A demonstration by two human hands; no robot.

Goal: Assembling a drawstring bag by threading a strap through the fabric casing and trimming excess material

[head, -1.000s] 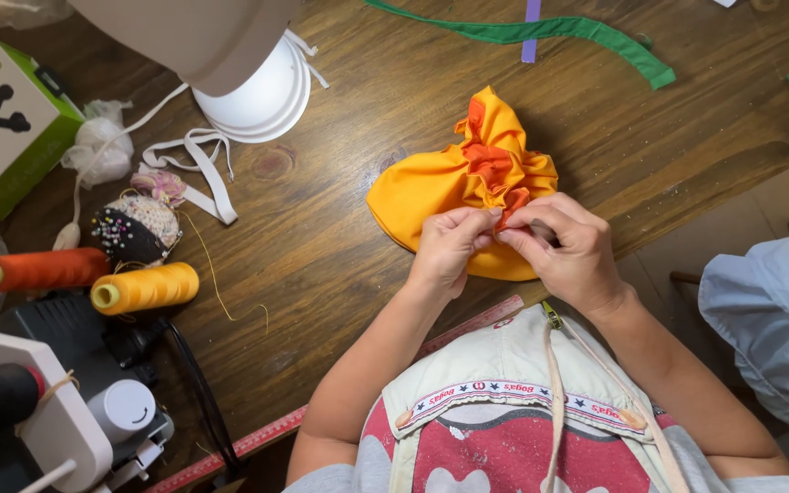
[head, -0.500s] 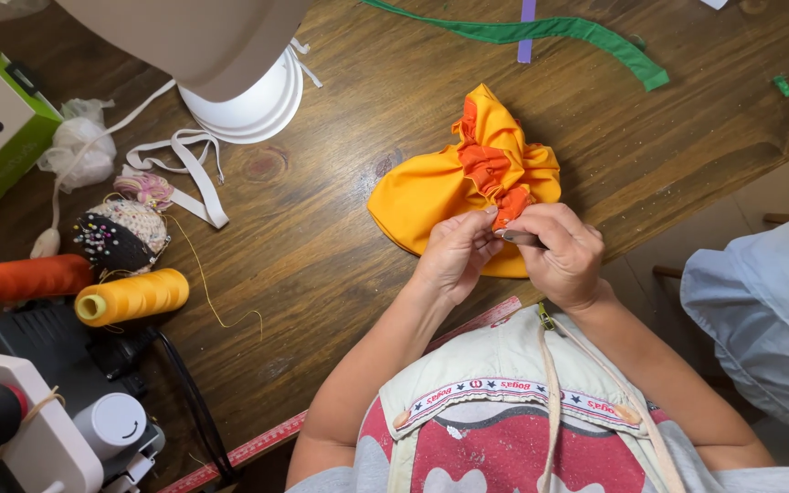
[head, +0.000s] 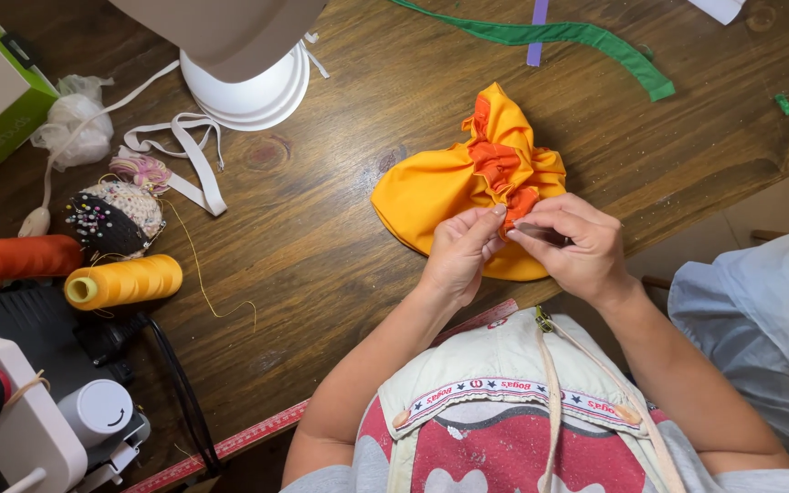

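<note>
Here both hands pinch the near end of the orange gathered strip on the yellow fabric piece (head: 454, 196), near the table's right edge: left hand (head: 457, 254) and right hand (head: 573, 246) clamped together. A hard tug could loosen the gathers.

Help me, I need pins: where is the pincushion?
The pincushion lies on the table's left side, above the yellow thread cone, beside the white elastic strap.

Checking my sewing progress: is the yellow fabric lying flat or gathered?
Gathered. The yellow fabric bunches into folds along an orange ruffle; the left hand and right hand pinch its near end.
</note>
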